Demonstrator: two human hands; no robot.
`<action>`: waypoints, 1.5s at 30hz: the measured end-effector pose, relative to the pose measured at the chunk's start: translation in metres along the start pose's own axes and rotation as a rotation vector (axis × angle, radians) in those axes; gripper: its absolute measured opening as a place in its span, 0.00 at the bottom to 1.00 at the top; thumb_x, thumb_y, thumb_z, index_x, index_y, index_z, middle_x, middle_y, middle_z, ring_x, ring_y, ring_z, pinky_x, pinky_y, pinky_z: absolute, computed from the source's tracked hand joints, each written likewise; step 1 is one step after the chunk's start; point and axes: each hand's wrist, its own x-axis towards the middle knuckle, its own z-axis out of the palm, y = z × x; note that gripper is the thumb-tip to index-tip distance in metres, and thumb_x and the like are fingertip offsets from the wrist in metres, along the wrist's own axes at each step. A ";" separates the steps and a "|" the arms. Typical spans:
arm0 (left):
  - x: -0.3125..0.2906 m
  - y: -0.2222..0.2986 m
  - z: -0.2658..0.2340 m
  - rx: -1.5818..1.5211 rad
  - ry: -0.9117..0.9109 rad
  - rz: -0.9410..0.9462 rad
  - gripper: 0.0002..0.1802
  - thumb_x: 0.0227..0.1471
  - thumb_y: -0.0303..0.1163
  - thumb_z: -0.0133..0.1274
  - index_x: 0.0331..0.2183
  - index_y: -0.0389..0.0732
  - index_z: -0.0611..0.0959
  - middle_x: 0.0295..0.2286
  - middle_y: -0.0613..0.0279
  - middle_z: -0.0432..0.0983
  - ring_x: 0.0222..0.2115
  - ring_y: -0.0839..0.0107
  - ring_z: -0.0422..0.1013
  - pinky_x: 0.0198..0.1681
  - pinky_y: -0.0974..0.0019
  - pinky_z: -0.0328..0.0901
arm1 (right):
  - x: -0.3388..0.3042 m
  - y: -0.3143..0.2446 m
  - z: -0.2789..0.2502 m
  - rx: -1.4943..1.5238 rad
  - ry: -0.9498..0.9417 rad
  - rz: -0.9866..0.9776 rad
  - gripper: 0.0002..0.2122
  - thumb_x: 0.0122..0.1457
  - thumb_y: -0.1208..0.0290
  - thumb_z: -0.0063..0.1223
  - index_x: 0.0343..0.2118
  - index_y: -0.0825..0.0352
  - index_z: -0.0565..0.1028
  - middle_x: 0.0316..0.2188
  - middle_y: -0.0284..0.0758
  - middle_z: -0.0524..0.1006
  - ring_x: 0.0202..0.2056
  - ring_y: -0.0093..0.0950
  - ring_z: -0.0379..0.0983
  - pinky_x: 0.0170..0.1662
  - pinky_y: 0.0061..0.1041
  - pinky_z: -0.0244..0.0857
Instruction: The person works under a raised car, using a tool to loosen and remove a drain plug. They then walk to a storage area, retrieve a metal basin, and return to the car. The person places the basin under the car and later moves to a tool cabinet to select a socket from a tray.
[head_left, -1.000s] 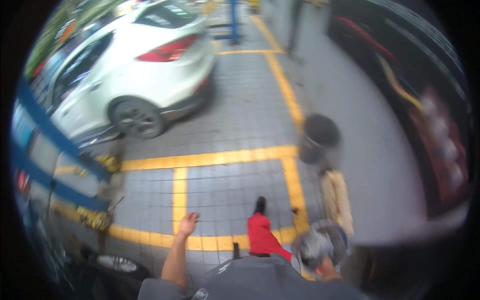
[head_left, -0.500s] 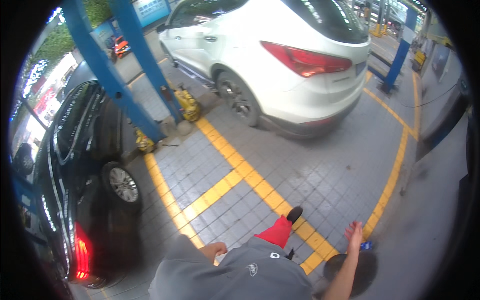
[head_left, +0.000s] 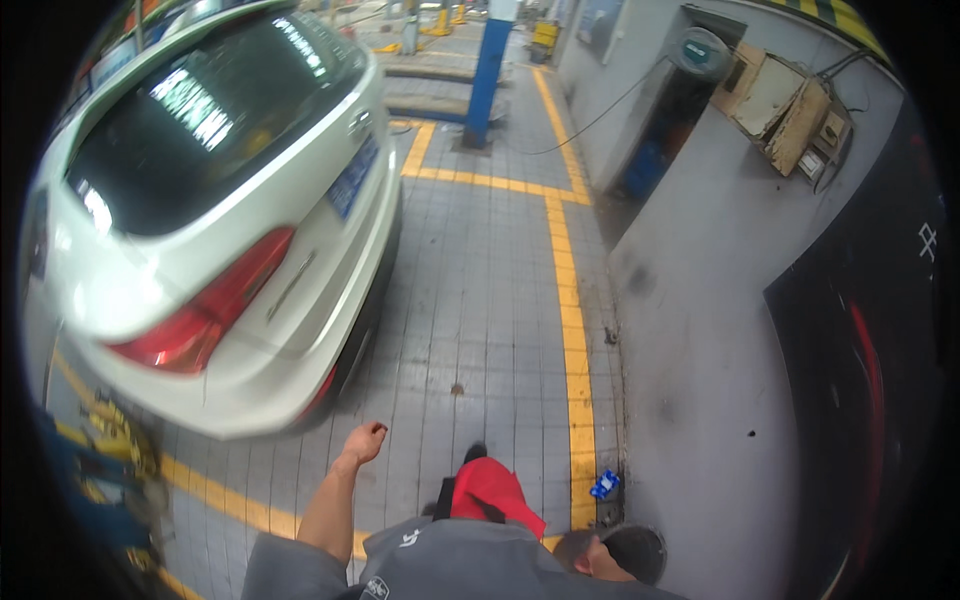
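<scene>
My left hand (head_left: 364, 443) swings out in front of me, its fingers curled in, and I see nothing in it. Ahead and to its left stands a white car (head_left: 290, 350) with a red tail light (head_left: 208, 305), apart from the hand. My right hand (head_left: 596, 556) is low by my side, over a dark round bin (head_left: 638, 552); its fingers are hidden, so its grip does not show. Below me are my red trouser leg (head_left: 492, 490) and a dark shoe (head_left: 476, 452).
Yellow lines (head_left: 568, 300) mark the grey tiled floor (head_left: 470, 330). A grey wall (head_left: 690, 330) runs along the right, with a doorway (head_left: 660, 120) and a worn box (head_left: 785, 115). A blue post (head_left: 488, 80) stands ahead. A blue packet (head_left: 605, 485) lies by the wall.
My view has turned right, so the white car now sits at the left and the black car is out of view. My left hand has swung forward; my right hand has dropped back.
</scene>
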 end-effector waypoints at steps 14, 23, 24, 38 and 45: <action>0.355 0.075 -0.007 0.118 -0.448 -0.381 0.13 0.45 0.40 0.55 0.26 0.40 0.83 0.30 0.52 0.78 0.32 0.58 0.75 0.35 0.56 0.68 | -0.071 -0.834 0.286 0.026 -0.489 -0.760 0.29 0.63 0.42 0.41 0.52 0.65 0.72 0.38 0.34 0.76 0.34 0.25 0.71 0.33 0.27 0.69; 0.670 0.196 -0.039 0.013 -0.467 -0.436 0.06 0.46 0.30 0.55 0.24 0.39 0.81 0.23 0.62 0.74 0.25 0.68 0.70 0.27 0.62 0.64 | -0.159 -1.194 0.456 -0.162 -0.818 -1.266 0.27 0.66 0.45 0.39 0.49 0.69 0.72 0.44 0.38 0.77 0.39 0.25 0.74 0.42 0.25 0.68; 0.712 0.210 -0.049 0.012 -0.475 -0.422 0.05 0.46 0.29 0.54 0.24 0.39 0.81 0.22 0.63 0.74 0.24 0.69 0.69 0.26 0.63 0.64 | -0.132 -1.214 0.462 -0.284 -0.713 -1.104 0.27 0.66 0.46 0.39 0.48 0.69 0.73 0.43 0.38 0.77 0.38 0.25 0.74 0.41 0.25 0.68; 1.343 0.517 -0.259 -0.061 -0.051 0.044 0.14 0.57 0.30 0.50 0.40 0.31 0.81 0.31 0.54 0.80 0.31 0.70 0.74 0.35 0.67 0.69 | 0.089 -1.352 0.346 0.081 -0.024 0.001 0.31 0.63 0.40 0.38 0.49 0.69 0.73 0.39 0.41 0.80 0.32 0.32 0.78 0.30 0.32 0.73; 1.465 0.538 -0.216 -0.342 -0.436 -0.463 0.18 0.59 0.39 0.42 0.40 0.37 0.82 0.33 0.55 0.81 0.36 0.64 0.77 0.40 0.66 0.70 | 0.139 -1.683 0.431 -0.520 -0.075 -0.310 0.32 0.56 0.40 0.47 0.34 0.74 0.80 0.33 0.51 0.80 0.36 0.40 0.79 0.39 0.37 0.71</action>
